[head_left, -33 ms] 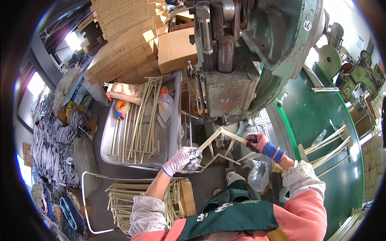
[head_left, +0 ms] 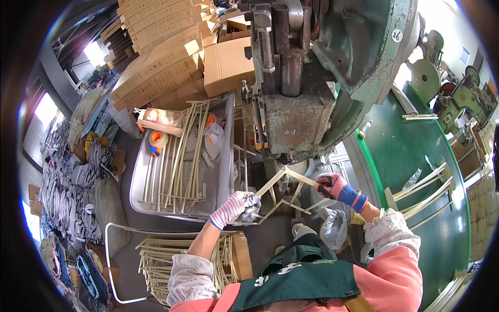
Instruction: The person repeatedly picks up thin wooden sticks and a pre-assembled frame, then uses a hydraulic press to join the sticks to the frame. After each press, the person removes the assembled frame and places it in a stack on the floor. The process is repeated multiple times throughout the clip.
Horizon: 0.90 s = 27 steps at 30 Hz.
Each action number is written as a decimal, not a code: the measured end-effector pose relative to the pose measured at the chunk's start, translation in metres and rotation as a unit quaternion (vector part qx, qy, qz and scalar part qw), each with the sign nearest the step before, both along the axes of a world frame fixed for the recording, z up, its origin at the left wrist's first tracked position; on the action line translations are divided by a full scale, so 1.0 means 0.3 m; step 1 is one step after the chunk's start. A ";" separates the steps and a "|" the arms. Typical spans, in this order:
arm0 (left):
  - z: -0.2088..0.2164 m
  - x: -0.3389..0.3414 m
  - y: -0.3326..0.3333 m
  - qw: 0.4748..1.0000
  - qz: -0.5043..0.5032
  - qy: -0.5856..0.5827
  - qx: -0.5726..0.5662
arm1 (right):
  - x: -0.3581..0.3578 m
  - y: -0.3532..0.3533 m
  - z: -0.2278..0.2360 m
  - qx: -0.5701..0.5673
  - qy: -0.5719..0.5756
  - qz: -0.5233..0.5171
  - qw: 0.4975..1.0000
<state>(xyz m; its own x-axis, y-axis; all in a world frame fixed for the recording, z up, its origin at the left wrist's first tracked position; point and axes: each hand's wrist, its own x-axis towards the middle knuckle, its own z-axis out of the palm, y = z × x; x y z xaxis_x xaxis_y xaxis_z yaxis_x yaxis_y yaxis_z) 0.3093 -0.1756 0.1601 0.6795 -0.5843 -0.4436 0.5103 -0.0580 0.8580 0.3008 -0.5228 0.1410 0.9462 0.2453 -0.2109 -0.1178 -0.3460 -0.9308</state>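
Both gloved hands grip a cream-coloured jointed frame of thin strips [head_left: 271, 180], bent to a peak in the middle beneath the head of a green press [head_left: 299, 117]. My left hand [head_left: 240, 205], in a striped glove, is closed round its left end. At the opposite end, my right hand [head_left: 335, 188], in a red and blue glove with dark fingertips, pinches the strip. Lower strips of the frame hang in a zigzag between the hands. Whether the peak touches the press tooling behind it, I cannot tell.
A grey-white tub [head_left: 136, 179] at the left holds long strips and an orange tape roll [head_left: 158, 139]. Below it lies a pile of similar frames [head_left: 179, 260]. Cardboard boxes [head_left: 228, 65] rise behind. More strips [head_left: 423, 200] rest on the green table [head_left: 397, 148] at right.
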 end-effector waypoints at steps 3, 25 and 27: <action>0.008 0.004 -0.001 1.000 -0.008 0.005 -0.008 | 0.012 -0.009 -0.001 -0.007 0.014 0.016 1.000; 0.110 -0.190 0.000 0.801 0.032 -0.442 0.402 | -0.250 0.102 0.141 -0.214 -0.293 -0.054 0.930; 0.129 -0.232 0.084 0.665 -0.042 -0.576 0.473 | -0.306 0.071 0.189 -0.249 -0.358 0.056 0.898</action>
<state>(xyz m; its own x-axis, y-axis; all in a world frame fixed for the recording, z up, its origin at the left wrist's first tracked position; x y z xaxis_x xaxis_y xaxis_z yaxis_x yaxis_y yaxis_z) 0.2396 -0.1506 0.1987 0.8699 -0.4709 0.1468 -0.4931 -0.8375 0.2356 0.2090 -0.5016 0.1976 0.8585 0.3908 0.3320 0.5105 -0.7133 -0.4803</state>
